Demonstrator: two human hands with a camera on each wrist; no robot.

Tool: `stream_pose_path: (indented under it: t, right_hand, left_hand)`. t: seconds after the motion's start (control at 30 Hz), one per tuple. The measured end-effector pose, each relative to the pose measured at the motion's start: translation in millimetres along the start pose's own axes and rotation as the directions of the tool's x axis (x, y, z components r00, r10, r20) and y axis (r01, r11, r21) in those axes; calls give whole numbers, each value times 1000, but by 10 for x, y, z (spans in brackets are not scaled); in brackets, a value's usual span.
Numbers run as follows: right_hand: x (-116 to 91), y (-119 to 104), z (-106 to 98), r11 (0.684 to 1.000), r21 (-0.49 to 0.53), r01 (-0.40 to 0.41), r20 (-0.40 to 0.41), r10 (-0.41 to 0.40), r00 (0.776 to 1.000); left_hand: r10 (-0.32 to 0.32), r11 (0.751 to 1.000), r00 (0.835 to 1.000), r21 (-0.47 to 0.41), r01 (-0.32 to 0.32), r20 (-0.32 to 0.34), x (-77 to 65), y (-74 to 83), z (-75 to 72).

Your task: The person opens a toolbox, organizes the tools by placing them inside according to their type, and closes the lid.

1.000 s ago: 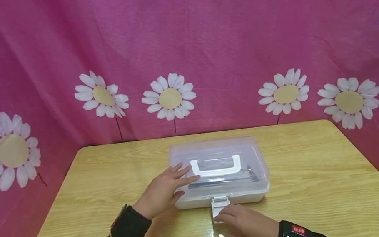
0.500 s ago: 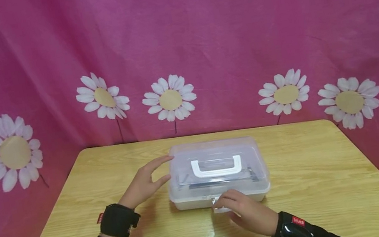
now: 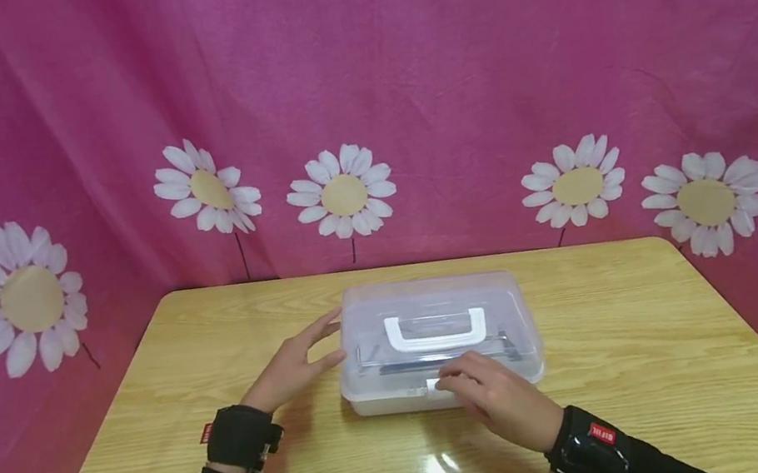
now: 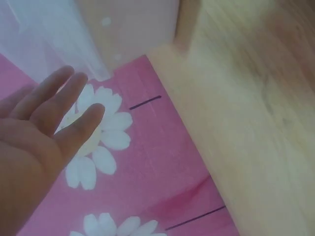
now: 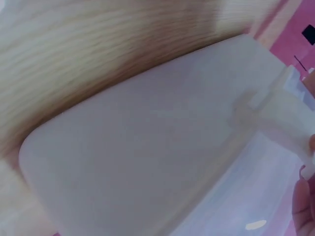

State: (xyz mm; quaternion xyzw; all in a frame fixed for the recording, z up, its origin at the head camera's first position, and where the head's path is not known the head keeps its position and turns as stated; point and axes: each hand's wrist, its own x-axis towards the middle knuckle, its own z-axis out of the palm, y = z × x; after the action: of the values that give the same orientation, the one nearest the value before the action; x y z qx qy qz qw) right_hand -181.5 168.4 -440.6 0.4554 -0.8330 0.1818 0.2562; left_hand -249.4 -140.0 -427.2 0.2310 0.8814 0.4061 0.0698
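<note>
A plastic storage box (image 3: 427, 294) with a clear lid and pale base sits on the table, lid down. Its white carrying handle (image 3: 439, 342) lies on top, and dark, thin items (image 3: 402, 368) show through the lid. My right hand (image 3: 507, 401) is at the front, fingers curled at the white latch (image 5: 288, 120), which sticks out from the box front in the right wrist view. Most of that hand is outside the right wrist view. At the box's left side, my left hand (image 3: 289, 375) has its fingers extended, tips right by the lid's edge.
The box stands on a wooden table (image 3: 632, 335) with light grain. A pink cloth (image 3: 437, 91) printed with white daisies hangs behind the table and along its sides. A bright reflection shows on the tabletop in front of the box.
My left hand has moved from over the lid to the box's left side. My right hand has risen, and the latch has swung from hanging down up towards the lid.
</note>
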Motion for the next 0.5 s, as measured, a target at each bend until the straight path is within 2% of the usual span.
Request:
stream_pose_path:
  t: [0.1,0.2,0.33,0.5]
  right_hand:
    - [-11,23,21,999,-37,38,-20,-39,999]
    - [-23,38,41,996,-63,60,-39,-63,997]
    - [-52,38,73,994,-86,66,-52,-71,996]
    - [-88,33,130,990,-121,68,-75,-78,994]
  left_hand:
    - [-3,999,1000,-33,3,8,8,16,8]
    - [22,1000,1000,-20,-22,16,11,33,9]
    - [52,999,998,-2,-52,30,13,42,15]
    - [60,998,998,6,-60,37,11,23,15]
